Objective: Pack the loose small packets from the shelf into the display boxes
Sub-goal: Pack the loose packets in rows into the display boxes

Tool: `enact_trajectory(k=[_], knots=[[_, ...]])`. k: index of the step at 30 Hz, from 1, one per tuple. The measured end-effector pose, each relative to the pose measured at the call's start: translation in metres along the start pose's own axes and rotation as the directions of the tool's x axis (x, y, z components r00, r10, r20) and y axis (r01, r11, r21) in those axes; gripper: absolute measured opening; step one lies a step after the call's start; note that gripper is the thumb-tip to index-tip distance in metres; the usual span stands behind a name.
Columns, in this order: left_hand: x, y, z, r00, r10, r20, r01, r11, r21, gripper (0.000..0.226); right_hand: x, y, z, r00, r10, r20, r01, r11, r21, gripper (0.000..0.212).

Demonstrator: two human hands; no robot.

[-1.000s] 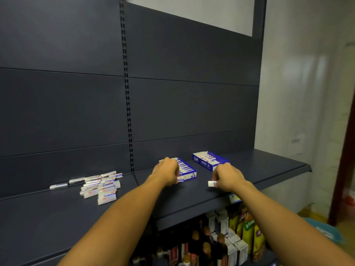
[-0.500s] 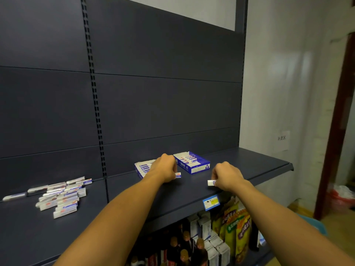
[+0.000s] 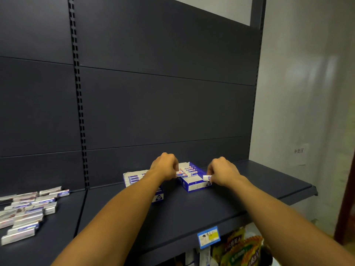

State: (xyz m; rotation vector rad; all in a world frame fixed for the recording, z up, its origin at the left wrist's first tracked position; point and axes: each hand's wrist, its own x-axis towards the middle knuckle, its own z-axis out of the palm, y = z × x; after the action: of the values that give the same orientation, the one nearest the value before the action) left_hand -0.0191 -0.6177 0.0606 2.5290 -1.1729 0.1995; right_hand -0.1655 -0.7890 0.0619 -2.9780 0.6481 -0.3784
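Two blue and white display boxes stand on the dark shelf (image 3: 192,214). The right display box (image 3: 193,184) holds several small packets in a row. The left display box (image 3: 134,178) is partly hidden under my left forearm. My left hand (image 3: 165,167) hovers over the right box's left end and pinches a small packet (image 3: 179,173). At that box's right front corner, my right hand (image 3: 222,172) pinches another small white packet (image 3: 207,177). A heap of loose small packets (image 3: 26,210) lies far left on the shelf.
The dark back panel (image 3: 163,104) rises behind the boxes. A slotted upright (image 3: 79,104) splits two shelf bays. A blue price tag (image 3: 208,237) hangs on the shelf's front edge. Snack bags (image 3: 240,248) fill the shelf below. A pale wall (image 3: 307,93) is at the right.
Both hands moved forward from the shelf's front area to the right display box, each still holding its packet. The view swung left, so the loose heap shows again at the left edge.
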Motion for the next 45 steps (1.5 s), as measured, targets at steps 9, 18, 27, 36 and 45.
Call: enact_trajectory(k=[9,18,27,36,45], knots=[[0.042,0.005,0.019,0.999,0.032,-0.031,-0.03,0.996,0.081,0.013,0.063,0.017,0.017,0.999,-0.051,-0.012,0.052,0.994,0.092,0.019],[0.064,0.008,0.041,0.989,-0.059,-0.139,0.064,0.997,0.037,0.015,0.108,0.022,0.043,0.976,-0.212,-0.058,0.219,0.962,0.162,0.016],[0.079,0.011,0.074,0.981,-0.154,-0.119,0.153,0.988,-0.017,0.019,0.148,0.037,0.066,0.933,-0.353,-0.066,0.358,0.907,0.223,0.014],[0.089,0.018,0.076,0.96,-0.199,-0.197,0.205,0.979,0.01,0.017,0.175,0.046,0.083,0.948,-0.299,-0.108,0.318,0.876,0.363,0.013],[0.083,0.012,0.088,0.963,-0.191,-0.19,0.193,0.981,-0.009,0.021,0.177,0.051,0.09,0.92,-0.382,-0.09,0.391,0.868,0.305,0.015]])
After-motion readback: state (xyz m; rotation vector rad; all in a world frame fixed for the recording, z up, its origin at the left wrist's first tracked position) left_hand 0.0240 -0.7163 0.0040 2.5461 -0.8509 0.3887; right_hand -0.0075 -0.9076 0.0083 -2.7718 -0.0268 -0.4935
